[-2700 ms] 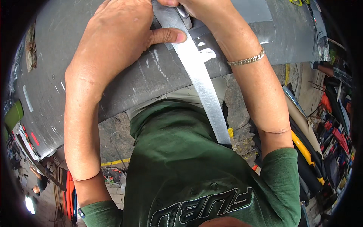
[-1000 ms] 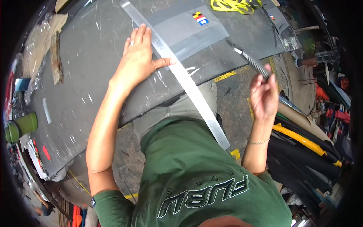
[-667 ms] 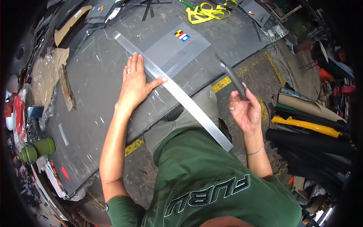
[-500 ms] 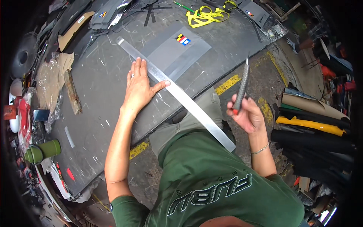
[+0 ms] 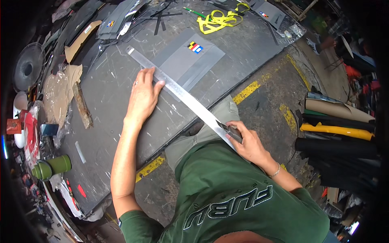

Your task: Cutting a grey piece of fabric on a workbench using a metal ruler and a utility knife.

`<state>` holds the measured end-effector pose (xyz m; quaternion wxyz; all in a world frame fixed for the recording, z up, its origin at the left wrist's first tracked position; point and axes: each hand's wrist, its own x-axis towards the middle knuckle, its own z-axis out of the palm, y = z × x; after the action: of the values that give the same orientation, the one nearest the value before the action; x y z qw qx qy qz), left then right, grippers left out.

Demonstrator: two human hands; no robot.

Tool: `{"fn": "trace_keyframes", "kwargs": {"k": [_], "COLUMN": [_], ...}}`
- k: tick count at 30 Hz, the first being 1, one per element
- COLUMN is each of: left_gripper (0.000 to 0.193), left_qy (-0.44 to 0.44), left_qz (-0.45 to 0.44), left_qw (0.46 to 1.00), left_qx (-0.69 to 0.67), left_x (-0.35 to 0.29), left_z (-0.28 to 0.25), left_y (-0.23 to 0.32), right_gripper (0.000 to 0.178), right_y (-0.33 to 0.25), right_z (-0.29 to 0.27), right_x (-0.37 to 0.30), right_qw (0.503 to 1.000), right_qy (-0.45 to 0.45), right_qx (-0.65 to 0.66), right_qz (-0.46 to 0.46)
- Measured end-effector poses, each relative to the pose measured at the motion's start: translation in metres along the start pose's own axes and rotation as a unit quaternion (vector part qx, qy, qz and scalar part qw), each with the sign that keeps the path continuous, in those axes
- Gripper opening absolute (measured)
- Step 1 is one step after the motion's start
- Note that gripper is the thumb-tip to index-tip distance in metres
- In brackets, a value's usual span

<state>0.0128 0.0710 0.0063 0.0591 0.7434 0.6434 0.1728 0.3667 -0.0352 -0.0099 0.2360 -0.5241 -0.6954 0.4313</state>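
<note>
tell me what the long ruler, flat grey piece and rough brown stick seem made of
Ruler: bare metal, perhaps steel or aluminium, smooth; it has a bright silvery sheen.
Grey piece: probably fabric or plastic sheet, mostly matt; it lies thin and flat, no weave visible.
Brown stick: likely unfinished wood; its surface looks streaked and uneven.

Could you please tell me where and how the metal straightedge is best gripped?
Probably the stretch of the straightedge just past the edge of the table, coming from the left, pinching top and underside: it is thin and flat, overhangs there, and the knife is at its right side.
</note>
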Motion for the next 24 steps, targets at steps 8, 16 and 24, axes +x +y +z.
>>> {"fn": "trace_keyframes", "kwargs": {"k": [8,16,24], "left_gripper": [0.054,0.043,0.071], "left_qy": [-0.025,-0.086,-0.003], "left_qz": [0.092,0.108,-0.044], "left_qw": [0.995,0.983,0.983], "left_qx": [-0.039,0.121,0.18], "left_x": [-0.02,-0.001,-0.001], "left_z": [-0.001,-0.022,0.022], "left_y": [-0.008,0.044,0.019], "right_gripper": [0.044,0.039,0.062], "right_y": [0.046,0.035,0.038], "right_z": [-0.044,-0.052,-0.039], "right_x": [-0.001,0.003,-0.004], "right_qw": [0.982,0.985,0.977], "right_qy": [0.085,0.147,0.169], "right_qx": [-0.043,0.045,0.128], "right_qz": [-0.163,-0.073,-0.014]}}
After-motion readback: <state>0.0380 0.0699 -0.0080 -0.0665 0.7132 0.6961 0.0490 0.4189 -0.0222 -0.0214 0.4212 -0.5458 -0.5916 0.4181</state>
